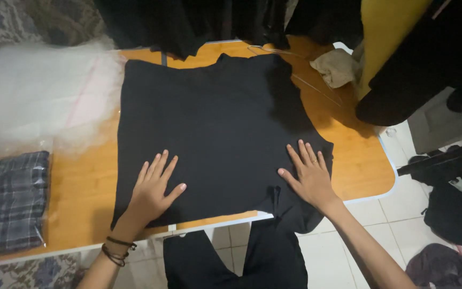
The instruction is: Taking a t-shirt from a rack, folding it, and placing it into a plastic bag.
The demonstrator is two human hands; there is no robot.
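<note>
A black garment (215, 128) is spread flat across the bench (359, 160), its near edge overhanging. The left hand (153, 190) and right hand (308, 174) are pressed palm-down, fingers splayed, nothing gripped, so the cloth is held smooth.

Count on the worktop (89, 184): one black garment (215, 123), two hands, left (153, 187) and right (310, 174); left of the garment, one bagged plaid cloth (9, 200).

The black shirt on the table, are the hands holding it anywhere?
No, nothing is gripped. The left hand and right hand lie flat, fingers spread, pressing on the lower part of the black shirt spread on the wooden table.
</note>
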